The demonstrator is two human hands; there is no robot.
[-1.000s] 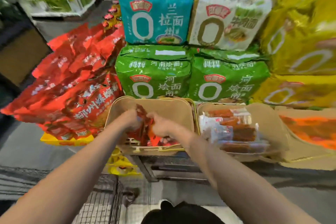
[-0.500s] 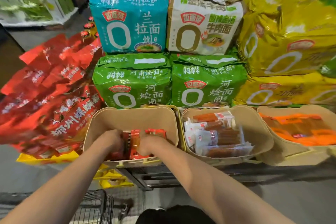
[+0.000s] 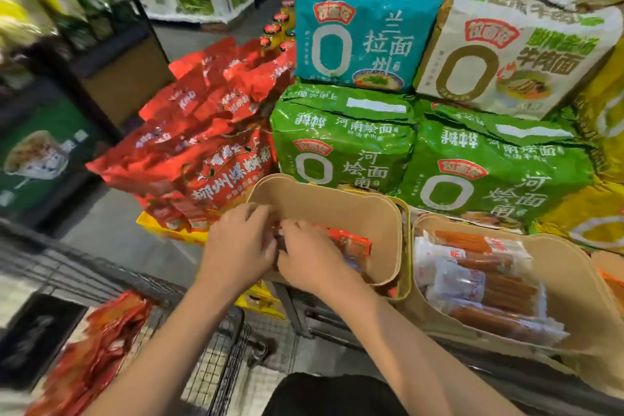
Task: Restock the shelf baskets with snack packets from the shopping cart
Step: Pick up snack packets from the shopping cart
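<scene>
Left hand [image 3: 241, 248] and right hand [image 3: 309, 255] side by side, fingers curled pinching red snack packets [image 3: 347, 241] inside near-left tan basket [image 3: 337, 206].

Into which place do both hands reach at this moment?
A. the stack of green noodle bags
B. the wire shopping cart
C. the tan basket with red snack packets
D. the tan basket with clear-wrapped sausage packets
C: the left hand and the right hand meet over the near rim of the left tan basket, on the red snack packets; the neighbouring tan basket of clear-wrapped sausage packets is untouched.
</scene>
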